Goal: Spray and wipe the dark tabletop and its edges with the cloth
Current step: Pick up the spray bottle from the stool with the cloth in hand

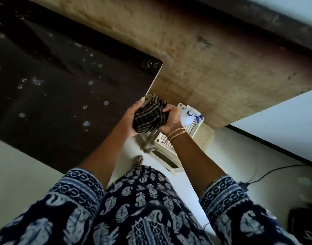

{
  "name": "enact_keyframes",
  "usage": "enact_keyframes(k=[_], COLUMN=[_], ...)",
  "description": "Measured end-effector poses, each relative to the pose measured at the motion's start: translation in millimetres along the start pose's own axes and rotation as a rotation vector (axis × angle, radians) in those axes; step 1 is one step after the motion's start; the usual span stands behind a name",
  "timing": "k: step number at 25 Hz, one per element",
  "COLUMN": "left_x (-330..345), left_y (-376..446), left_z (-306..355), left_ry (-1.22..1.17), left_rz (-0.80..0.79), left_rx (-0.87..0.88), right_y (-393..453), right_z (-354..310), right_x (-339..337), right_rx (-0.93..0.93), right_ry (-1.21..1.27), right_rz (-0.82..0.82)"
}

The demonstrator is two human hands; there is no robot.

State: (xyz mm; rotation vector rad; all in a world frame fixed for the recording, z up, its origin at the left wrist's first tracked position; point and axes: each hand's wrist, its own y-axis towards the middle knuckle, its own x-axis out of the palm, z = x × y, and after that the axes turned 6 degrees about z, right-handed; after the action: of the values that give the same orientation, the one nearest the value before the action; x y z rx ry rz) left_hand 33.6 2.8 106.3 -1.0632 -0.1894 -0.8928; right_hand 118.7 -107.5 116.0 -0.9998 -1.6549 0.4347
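The dark tabletop [59, 89] fills the left of the head view, dotted with white foam spots and droplets. Just off its right edge, both hands hold a bunched dark cloth with tan stripes [149, 115]. My left hand [132, 119] grips the cloth from the left, thumb near the table's corner edge. My right hand [171, 119] grips it from the right, with thread bands on the wrist. A white spray bottle with blue trigger parts [188, 117] stands right behind my right hand on a stool.
A cream perforated plastic stool [192, 129] stands on the pale floor beside the table. A tan rug or mat [222, 68] lies beyond. A black cable [268, 172] runs across the floor at right. My bare foot [138, 159] shows below the hands.
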Motion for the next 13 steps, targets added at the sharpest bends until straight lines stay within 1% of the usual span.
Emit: enact_keyframes(k=[2, 3, 4, 6, 7, 9, 10, 12, 13], left_x=[-3.4, -1.8, -0.7, -0.8, -3.8, -7.5, -9.4, -14.9, -19.0], left_y=[12.4, 18.9, 26.0, 39.8, 45.2, 55.3, 60.8, 69.3, 75.2], left_z=[1.1, 2.1, 3.9, 7.5, 8.1, 8.6, 8.8, 9.6, 10.7], left_ry=[0.024, 0.023, 0.022, 0.021, 0.008, -0.028, -0.052, -0.089, -0.103], left_rz=[-0.015, 0.002, 0.059, 0.197, 0.231, 0.223, 0.205, 0.179, 0.158], left_rx=[-0.032, -0.048, -0.046, -0.035, -0.032, -0.044, -0.056, -0.051, -0.034], right_y=[10.9, 15.6, 21.1, 30.8, 37.5, 53.1, 63.2, 82.7, 92.1], right_z=[-6.4, -9.8, -12.4, -18.7, -21.8, -28.6, -31.4, -35.1, -36.1], right_x=[-1.7, -5.6, -10.5, -25.1, -36.3, -64.7, -82.0, -116.3, -128.7], right_rx=[0.013, -0.002, -0.034, -0.075, -0.089, -0.093, -0.082, -0.019, 0.007], right_ry=[-0.081, -0.113, -0.151, -0.281, -0.346, -0.423, -0.402, -0.359, -0.353], right_rz=[0.066, 0.102, 0.144, 0.304, 0.398, 0.609, 0.705, 0.807, 0.816])
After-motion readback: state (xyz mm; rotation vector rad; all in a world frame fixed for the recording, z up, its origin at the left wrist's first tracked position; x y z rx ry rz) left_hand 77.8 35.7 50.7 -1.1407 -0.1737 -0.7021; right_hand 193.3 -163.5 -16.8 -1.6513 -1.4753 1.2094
